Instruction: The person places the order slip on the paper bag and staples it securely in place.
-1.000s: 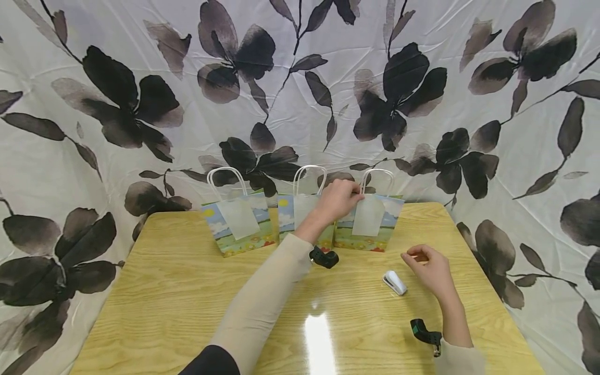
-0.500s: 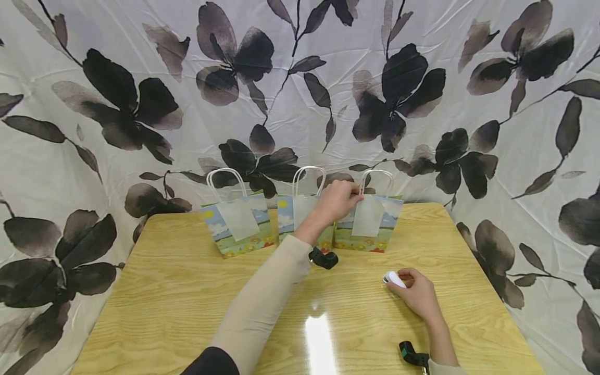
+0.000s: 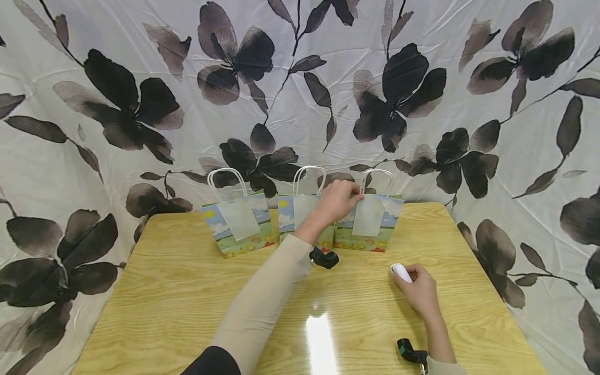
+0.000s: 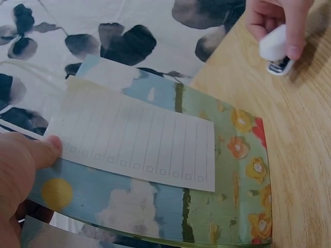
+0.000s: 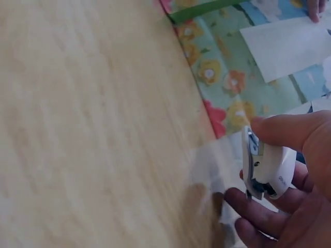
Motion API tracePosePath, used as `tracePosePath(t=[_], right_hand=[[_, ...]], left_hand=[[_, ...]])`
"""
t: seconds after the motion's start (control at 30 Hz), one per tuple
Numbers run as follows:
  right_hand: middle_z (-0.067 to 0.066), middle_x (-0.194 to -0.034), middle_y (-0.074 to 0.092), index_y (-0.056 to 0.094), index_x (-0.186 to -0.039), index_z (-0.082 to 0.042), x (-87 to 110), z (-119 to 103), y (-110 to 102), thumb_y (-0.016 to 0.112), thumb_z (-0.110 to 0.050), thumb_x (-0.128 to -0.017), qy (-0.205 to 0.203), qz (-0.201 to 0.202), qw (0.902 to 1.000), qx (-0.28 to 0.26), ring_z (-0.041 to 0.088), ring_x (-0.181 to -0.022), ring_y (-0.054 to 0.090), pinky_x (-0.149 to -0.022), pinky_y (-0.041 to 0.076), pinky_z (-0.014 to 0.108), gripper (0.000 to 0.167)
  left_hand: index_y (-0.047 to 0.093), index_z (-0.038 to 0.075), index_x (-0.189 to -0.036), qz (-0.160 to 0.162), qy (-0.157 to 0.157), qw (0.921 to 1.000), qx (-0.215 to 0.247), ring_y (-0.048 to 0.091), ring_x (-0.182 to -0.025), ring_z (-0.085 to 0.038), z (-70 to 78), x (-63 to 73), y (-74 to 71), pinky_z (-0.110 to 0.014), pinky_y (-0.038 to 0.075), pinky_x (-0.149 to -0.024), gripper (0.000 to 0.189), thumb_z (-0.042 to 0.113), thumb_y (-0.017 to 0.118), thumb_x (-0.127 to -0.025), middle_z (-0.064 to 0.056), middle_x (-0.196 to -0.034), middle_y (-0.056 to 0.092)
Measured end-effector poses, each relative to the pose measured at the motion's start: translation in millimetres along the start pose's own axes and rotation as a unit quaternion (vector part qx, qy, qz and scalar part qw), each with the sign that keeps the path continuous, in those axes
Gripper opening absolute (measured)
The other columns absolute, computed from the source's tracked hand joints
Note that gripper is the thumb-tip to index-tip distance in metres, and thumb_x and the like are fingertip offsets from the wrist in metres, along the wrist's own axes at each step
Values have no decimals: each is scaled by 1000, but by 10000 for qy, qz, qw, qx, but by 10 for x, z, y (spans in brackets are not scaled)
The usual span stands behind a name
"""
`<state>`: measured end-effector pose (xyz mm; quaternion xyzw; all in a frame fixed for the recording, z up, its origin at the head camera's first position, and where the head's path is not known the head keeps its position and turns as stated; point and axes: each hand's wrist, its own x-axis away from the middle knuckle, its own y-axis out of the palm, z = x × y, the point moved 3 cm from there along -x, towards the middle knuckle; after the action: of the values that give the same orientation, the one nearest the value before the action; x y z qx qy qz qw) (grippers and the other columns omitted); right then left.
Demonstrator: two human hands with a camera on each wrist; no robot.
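Three paper gift bags with a printed meadow and white handles stand in a row, a pale sheet on the front of each. At the right bag, my left hand pinches the upper left corner of the lined sheet against the bag's top edge, thumb on the paper. My left arm partly covers the middle bag. The left bag stands apart from both hands. My right hand holds a small white stapler between thumb and fingers, in front of the right bag.
The bags stand near the back of a wooden table, close to a floral cloth hanging behind and at the sides. A black wrist camera sits on the left wrist, another wrist camera on the right.
My right hand has come down to the stapler on the table, taken hold of it, and shifted it slightly toward the bags. My left hand has stayed at the right bag's sheet.
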<state>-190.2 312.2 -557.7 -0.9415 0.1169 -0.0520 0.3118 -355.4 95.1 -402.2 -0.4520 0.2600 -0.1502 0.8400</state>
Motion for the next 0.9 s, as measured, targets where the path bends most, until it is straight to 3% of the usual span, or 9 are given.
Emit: tracePosePath(t=[0.2,0.3,0.4,0.53,0.77,0.83,0.9], right_hand=[[22,-103,61,46,-120,7,-53,-72,-59,66,-23,-95,241,76,9930,-1154,28,-89,62,-67,52,26,43],[16,-101,56,43,-123,6,-72,-139,-63,61,-27,-97,383,-19,9801,-1949,18,-79,57,-64,50,24,46],[13,-103,48,40,-123,4,-77,-248,-71,51,-34,-102,379,-282,9584,-2813,11,-76,49,-63,45,22,45],[13,-109,37,37,-119,-3,-73,-431,-116,37,-38,-105,222,-740,9123,-4023,9,-76,44,-63,39,20,38],[7,-108,45,66,-105,-13,-97,-674,-246,59,-15,-98,477,-410,8506,-5221,9,-75,46,-67,42,19,9],[5,-105,47,66,-104,-10,-115,-734,-259,59,-10,-98,476,-555,8160,-5734,9,-74,45,-66,40,20,10],[5,-105,47,61,-107,-6,-145,-798,-254,54,-11,-100,382,-943,7626,-6388,10,-74,43,-66,38,20,11]], left_hand=[[64,20,-76,-1,20,10000,-16,48,-52,-10,-1,-1,-2,-25,37,-50,23,32,65,-95,7,-65,56],[65,20,-78,-20,3,10000,-37,49,-53,-10,-1,2,0,-25,37,-50,22,33,64,-95,8,-66,56],[66,21,-79,-26,-5,10000,-65,50,-53,-9,-2,6,-3,-25,38,-50,20,33,65,-95,9,-67,57],[65,21,-78,51,25,9999,-112,50,-53,-10,7,2,-13,-25,38,-49,21,33,65,-95,9,-66,57],[64,21,-77,-33,23,10000,-45,49,-52,-10,8,-7,-3,-26,38,-49,21,33,65,-95,8,-66,57],[65,20,-78,-63,22,10000,-43,49,-52,-10,10,-4,-2,-26,38,-49,22,33,65,-95,8,-66,57],[65,20,-77,-20,27,10000,-64,49,-52,-10,11,-8,-6,-26,38,-49,21,33,65,-95,8,-66,57]])
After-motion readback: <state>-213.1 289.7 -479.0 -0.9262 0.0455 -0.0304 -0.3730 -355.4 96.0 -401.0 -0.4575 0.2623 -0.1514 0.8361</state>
